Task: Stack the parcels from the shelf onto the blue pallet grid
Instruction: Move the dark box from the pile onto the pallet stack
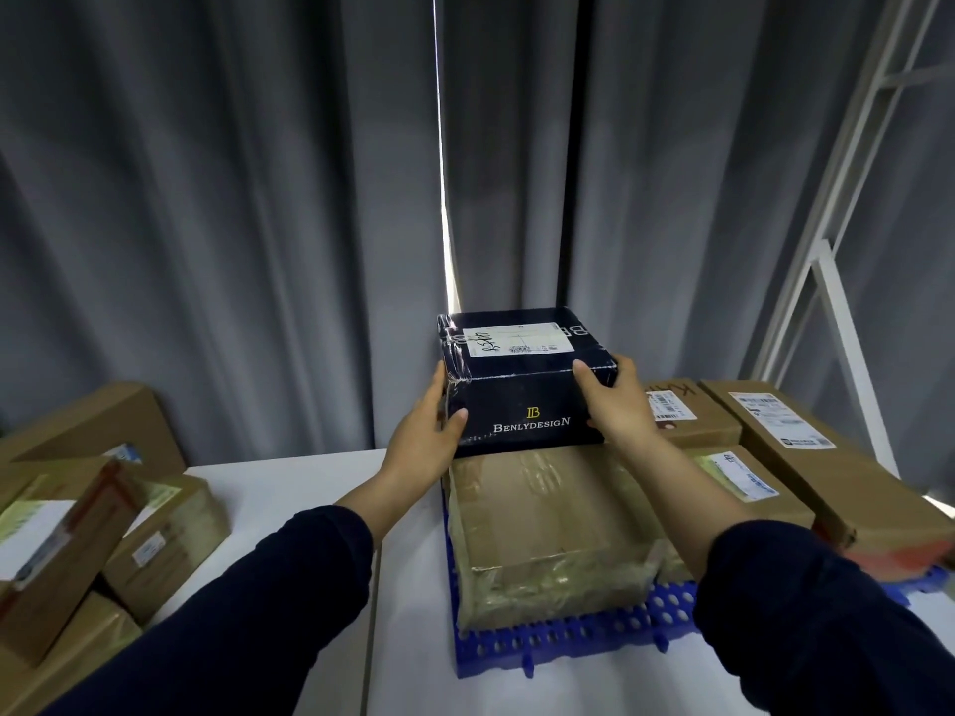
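Note:
A dark navy box [522,400] with gold lettering and a white label on top is gripped on both sides: my left hand [426,431] on its left face, my right hand [617,400] on its right corner. Its base sits at the far end of a large brown taped parcel [548,519], which lies on the blue pallet grid [558,648]. More brown parcels [744,483] lie on the grid to the right.
Several brown parcels [93,529] are piled at the left on the white table [294,514]. A long brown box [806,457] lies at the far right. A white metal shelf frame [837,312] rises at the right. Grey curtains hang behind.

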